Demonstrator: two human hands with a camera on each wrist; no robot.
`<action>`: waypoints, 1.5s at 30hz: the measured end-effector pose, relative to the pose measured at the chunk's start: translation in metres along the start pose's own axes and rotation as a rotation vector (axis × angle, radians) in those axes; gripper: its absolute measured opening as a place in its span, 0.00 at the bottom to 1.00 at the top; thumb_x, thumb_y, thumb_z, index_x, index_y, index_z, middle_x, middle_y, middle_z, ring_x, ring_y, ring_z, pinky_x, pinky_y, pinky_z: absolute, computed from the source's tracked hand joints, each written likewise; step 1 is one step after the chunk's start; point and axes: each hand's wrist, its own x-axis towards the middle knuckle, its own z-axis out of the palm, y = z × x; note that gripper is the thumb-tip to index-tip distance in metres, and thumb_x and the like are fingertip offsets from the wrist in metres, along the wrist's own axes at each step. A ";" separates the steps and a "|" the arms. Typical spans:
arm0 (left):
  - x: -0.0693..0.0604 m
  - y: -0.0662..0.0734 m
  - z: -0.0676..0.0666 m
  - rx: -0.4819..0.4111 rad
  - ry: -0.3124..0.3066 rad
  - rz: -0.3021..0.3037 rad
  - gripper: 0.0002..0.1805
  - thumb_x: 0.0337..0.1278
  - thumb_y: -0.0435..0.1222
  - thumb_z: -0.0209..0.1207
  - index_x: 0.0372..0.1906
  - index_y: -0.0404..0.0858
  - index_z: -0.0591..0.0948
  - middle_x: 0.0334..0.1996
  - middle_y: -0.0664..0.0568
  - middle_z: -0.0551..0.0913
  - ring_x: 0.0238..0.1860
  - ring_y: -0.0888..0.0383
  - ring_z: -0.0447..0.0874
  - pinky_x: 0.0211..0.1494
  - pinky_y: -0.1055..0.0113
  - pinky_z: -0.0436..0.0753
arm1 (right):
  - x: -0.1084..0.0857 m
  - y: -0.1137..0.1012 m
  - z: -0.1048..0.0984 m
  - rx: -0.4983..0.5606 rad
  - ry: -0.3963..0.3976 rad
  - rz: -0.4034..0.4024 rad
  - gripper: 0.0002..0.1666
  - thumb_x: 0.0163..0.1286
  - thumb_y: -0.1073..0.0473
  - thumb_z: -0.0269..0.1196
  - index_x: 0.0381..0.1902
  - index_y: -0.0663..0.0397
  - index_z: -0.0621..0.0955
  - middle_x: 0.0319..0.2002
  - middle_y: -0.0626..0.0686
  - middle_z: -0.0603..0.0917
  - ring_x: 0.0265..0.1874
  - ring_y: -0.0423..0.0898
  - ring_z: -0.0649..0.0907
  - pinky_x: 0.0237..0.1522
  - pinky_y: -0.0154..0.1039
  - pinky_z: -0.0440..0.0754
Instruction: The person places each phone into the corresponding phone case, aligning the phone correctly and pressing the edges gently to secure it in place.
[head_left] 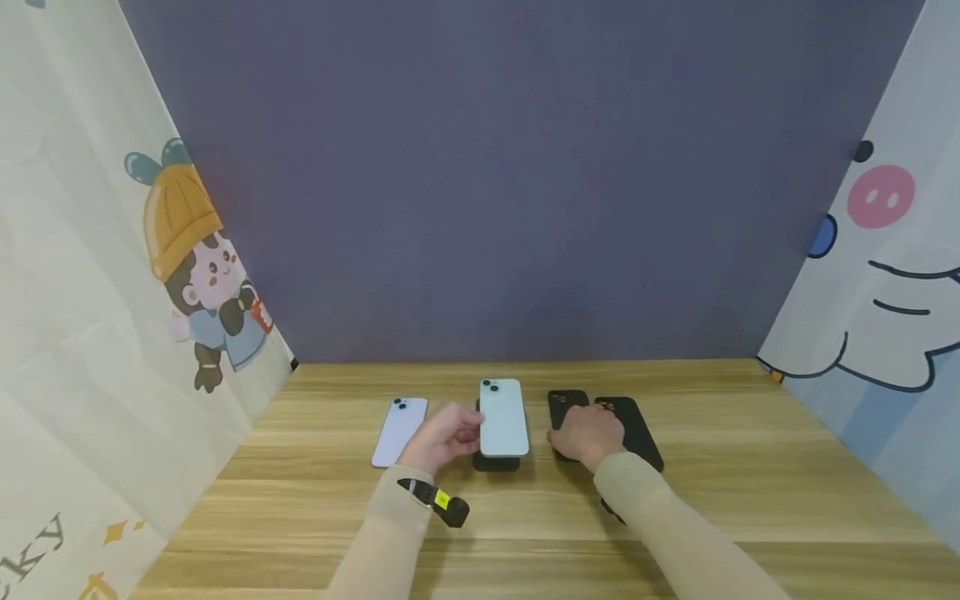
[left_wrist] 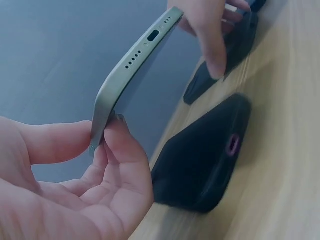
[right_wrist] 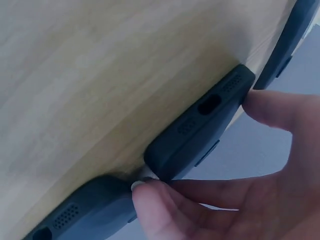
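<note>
My left hand [head_left: 442,437] [left_wrist: 95,182] pinches a pale phone [head_left: 504,421] [left_wrist: 110,90] by its left edge, thumb against fingers. The phone is raised, back and twin cameras facing up, over a black phone case [head_left: 495,464] [left_wrist: 200,155] on the table. To the right, my right hand [head_left: 592,433] [right_wrist: 260,165] grips a second black case [head_left: 566,406] [right_wrist: 200,125] by its sides, thumb on one edge and fingers on the other. The hand partly covers that case in the head view.
A lilac phone [head_left: 400,432] lies left of my left hand on the wooden table [head_left: 300,500]. Right of my right hand lies a larger black case [head_left: 637,433], close to the gripped one. A dark panel [head_left: 525,183] rises behind the table, with printed curtains [head_left: 67,250] at both sides.
</note>
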 end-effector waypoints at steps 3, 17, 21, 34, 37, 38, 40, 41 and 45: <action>0.001 -0.005 0.004 -0.028 -0.028 0.001 0.04 0.59 0.25 0.58 0.38 0.29 0.77 0.29 0.48 0.80 0.33 0.55 0.78 0.42 0.64 0.81 | 0.002 0.002 0.002 0.006 -0.005 0.011 0.34 0.69 0.38 0.61 0.46 0.69 0.86 0.48 0.74 0.80 0.37 0.63 0.83 0.30 0.53 0.82; 0.007 -0.014 0.012 -0.085 -0.067 0.007 0.07 0.60 0.26 0.59 0.43 0.28 0.77 0.30 0.48 0.82 0.33 0.56 0.80 0.43 0.64 0.82 | 0.003 0.003 0.006 0.075 0.001 0.031 0.39 0.67 0.37 0.61 0.50 0.73 0.83 0.47 0.74 0.77 0.41 0.65 0.81 0.38 0.57 0.82; 0.005 -0.014 0.014 -0.082 -0.061 0.005 0.08 0.60 0.26 0.59 0.44 0.28 0.77 0.32 0.47 0.82 0.34 0.56 0.80 0.43 0.64 0.82 | 0.001 0.001 0.006 0.091 0.012 0.035 0.41 0.68 0.36 0.59 0.51 0.74 0.82 0.49 0.74 0.77 0.40 0.65 0.81 0.41 0.59 0.82; 0.003 -0.016 0.011 -0.058 -0.059 0.025 0.04 0.60 0.26 0.59 0.39 0.31 0.77 0.30 0.49 0.82 0.33 0.57 0.79 0.42 0.65 0.81 | -0.002 -0.001 0.005 0.279 0.045 0.045 0.30 0.64 0.35 0.62 0.28 0.58 0.83 0.30 0.58 0.79 0.21 0.51 0.76 0.19 0.42 0.70; 0.004 -0.017 0.009 -0.041 -0.058 0.027 0.04 0.61 0.26 0.59 0.39 0.31 0.77 0.31 0.49 0.81 0.33 0.57 0.79 0.43 0.65 0.82 | -0.003 0.001 0.006 0.304 0.036 0.045 0.32 0.64 0.35 0.62 0.33 0.62 0.85 0.31 0.59 0.81 0.21 0.50 0.77 0.20 0.42 0.70; 0.004 -0.017 0.009 -0.036 -0.058 0.028 0.04 0.61 0.26 0.59 0.40 0.31 0.77 0.32 0.49 0.82 0.34 0.56 0.79 0.43 0.65 0.82 | -0.003 0.002 0.006 0.312 0.037 0.046 0.31 0.64 0.35 0.62 0.33 0.61 0.84 0.30 0.58 0.81 0.21 0.50 0.77 0.20 0.42 0.70; 0.004 -0.017 0.007 -0.028 -0.056 0.029 0.05 0.61 0.27 0.58 0.41 0.31 0.77 0.33 0.48 0.81 0.35 0.56 0.79 0.44 0.64 0.82 | -0.003 0.003 0.006 0.332 0.039 0.049 0.29 0.63 0.36 0.61 0.28 0.59 0.83 0.28 0.56 0.80 0.20 0.49 0.75 0.20 0.41 0.69; 0.004 -0.017 0.007 -0.025 -0.053 0.030 0.05 0.61 0.27 0.58 0.41 0.31 0.76 0.33 0.48 0.81 0.35 0.56 0.79 0.44 0.64 0.82 | -0.003 0.003 0.006 0.346 0.041 0.050 0.28 0.63 0.36 0.61 0.26 0.56 0.81 0.26 0.55 0.79 0.20 0.49 0.75 0.19 0.40 0.68; 0.003 -0.016 0.005 -0.013 -0.034 0.041 0.05 0.61 0.27 0.58 0.41 0.30 0.77 0.33 0.47 0.82 0.35 0.55 0.80 0.43 0.64 0.82 | -0.006 0.001 0.001 0.393 0.072 0.052 0.28 0.62 0.35 0.62 0.20 0.52 0.77 0.23 0.53 0.76 0.18 0.48 0.74 0.19 0.40 0.68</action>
